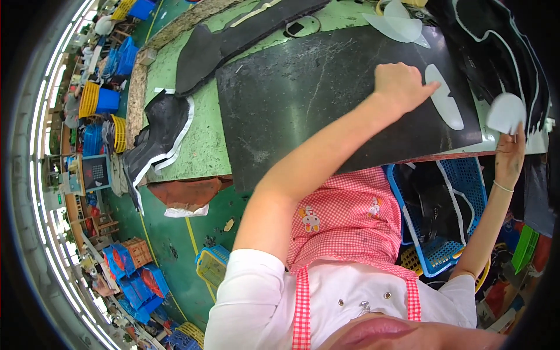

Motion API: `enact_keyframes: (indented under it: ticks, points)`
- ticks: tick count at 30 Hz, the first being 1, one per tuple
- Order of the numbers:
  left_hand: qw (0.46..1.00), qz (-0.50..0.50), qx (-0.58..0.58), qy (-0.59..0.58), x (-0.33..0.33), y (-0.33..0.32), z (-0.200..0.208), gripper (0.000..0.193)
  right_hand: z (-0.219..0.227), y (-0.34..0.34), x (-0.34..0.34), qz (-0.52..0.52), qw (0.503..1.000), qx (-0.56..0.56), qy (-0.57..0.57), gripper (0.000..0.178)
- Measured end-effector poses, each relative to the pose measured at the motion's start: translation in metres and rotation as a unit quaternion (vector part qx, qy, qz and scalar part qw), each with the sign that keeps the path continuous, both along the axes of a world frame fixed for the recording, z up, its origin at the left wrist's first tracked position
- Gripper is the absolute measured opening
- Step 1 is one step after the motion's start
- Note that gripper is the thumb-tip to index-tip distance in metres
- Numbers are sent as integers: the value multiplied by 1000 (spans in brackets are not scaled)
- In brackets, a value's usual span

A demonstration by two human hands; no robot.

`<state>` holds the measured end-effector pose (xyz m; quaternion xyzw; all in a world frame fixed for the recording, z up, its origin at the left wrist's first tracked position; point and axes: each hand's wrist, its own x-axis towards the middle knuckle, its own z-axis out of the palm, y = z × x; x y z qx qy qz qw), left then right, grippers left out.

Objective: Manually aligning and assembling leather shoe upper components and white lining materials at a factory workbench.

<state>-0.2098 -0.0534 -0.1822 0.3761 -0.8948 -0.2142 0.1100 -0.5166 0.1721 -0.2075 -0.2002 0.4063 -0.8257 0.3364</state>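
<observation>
My left hand (401, 88) is a loose fist above the right part of a black mat (291, 99), thumb pointing right. Whatever its curled fingers may hold is hidden. Beside the thumb, a long white curved piece (446, 104) lies on the mat. At the far right, past the mat's edge, my right hand (510, 156) grips a rounded white piece (506, 113) by its lower end. Several translucent white pieces (396, 24) overlap at the mat's far right corner.
Black pieces edged in white lie at the left (160, 128) and far right (496, 49) of the green table (201, 140). A dark boot-shaped pad (201, 58) rests behind the mat. Below the table, a blue basket (434, 262) holds black pieces.
</observation>
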Motion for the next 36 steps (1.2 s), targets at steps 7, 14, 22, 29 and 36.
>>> enact_keyframes:
  ticks: [7,14,22,29,36]
  points:
    - [971,101,-196,96,264,-80,33,21,3,-19,60,124,988,80,36,40]
    - [914,299,-211,-175,501,-69,-34,62,13,-70,118,122,980,158,7,45]
    - [843,465,-257,79,539,-98,30,55,27,-78,135,232,958,166,22,42]
    - [952,217,-111,186,365,-43,126,46,35,-83,139,198,973,117,-35,34]
    - [974,-125,-171,-78,260,-7,78,52,51,-78,146,266,960,-11,-84,43]
